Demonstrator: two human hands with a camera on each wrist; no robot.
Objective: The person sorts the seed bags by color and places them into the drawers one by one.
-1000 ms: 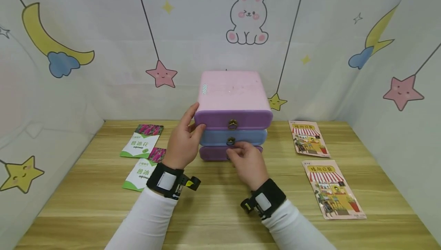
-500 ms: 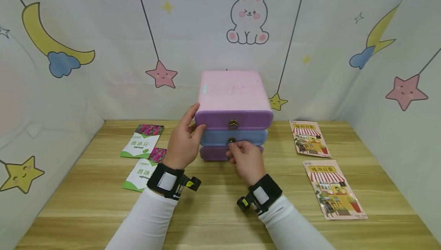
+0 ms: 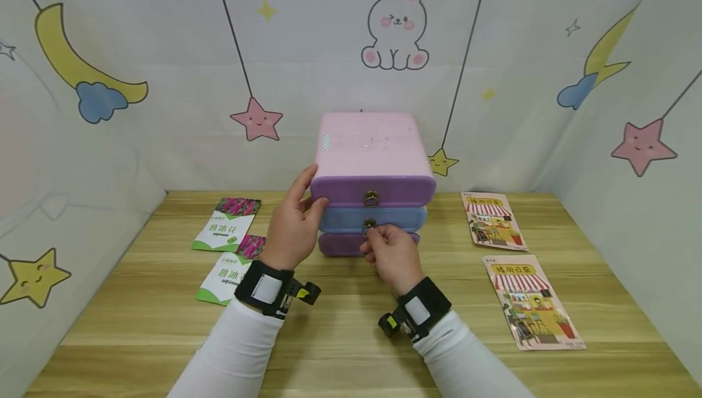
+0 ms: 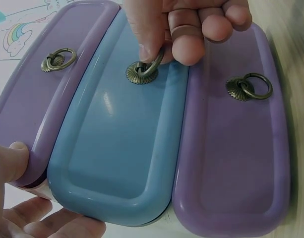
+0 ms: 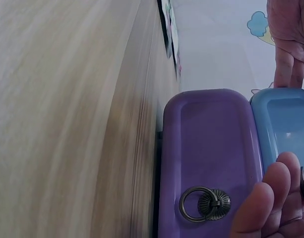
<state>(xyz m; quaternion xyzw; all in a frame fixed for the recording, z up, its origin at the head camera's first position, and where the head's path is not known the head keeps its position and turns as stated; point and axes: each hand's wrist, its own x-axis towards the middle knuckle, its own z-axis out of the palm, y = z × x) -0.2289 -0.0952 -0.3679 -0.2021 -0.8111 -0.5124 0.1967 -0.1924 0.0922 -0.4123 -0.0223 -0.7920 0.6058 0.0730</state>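
Note:
A small drawer chest (image 3: 368, 142) with a pink top stands at the back of the table. Its front has a purple top drawer (image 3: 340, 191), a blue middle drawer (image 4: 112, 129) and a purple bottom drawer (image 5: 211, 139), each with a brass ring pull. All three look closed. My left hand (image 3: 293, 224) grips the chest's left front corner, thumb on the top drawer's front edge and fingers along the side. My right hand (image 3: 396, 258) pinches the blue drawer's ring pull (image 4: 154, 62) between thumb and index finger, the other fingers loosely curled below.
Two green-and-white seed packets (image 3: 222, 227) with pink flowers overlap on the wooden table (image 3: 340, 349) at left. To the right lie two packets (image 3: 534, 303) printed with a striped awning. A white cartoon-patterned cloth (image 3: 192, 81) hangs behind and at both sides.
My right hand has shifted slightly up and left and now pinches the blue drawer's ring pull, which hung free above its fingertips before. The left hand stays on the chest's corner.

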